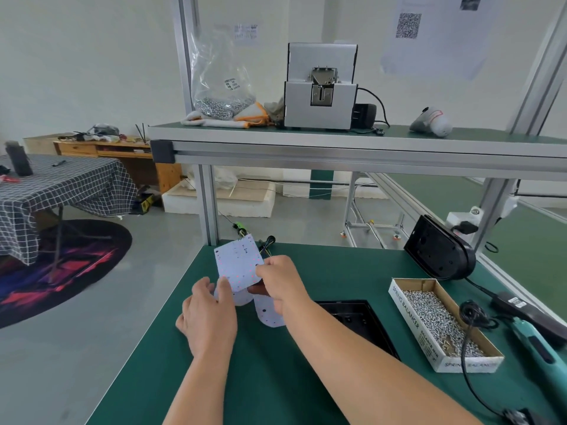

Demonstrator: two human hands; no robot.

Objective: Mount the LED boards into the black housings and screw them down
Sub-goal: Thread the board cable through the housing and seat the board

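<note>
Right hand [277, 279] pinches the right edge of a white rectangular LED board [237, 262], held above the green bench [276, 372]. Left hand [208, 314]: thumb and curled fingers grip its near left corner. Board is tilted up, long axis running away from the person, far end pointing up-left. Second white round-ended board [270, 317] lies beneath. Open black plastic housing [359, 320] lies flat just right of the right forearm.

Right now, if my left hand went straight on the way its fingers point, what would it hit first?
The white dotted LED board that your right hand pinches; your left hand seems to hold its lower corner now.
</note>
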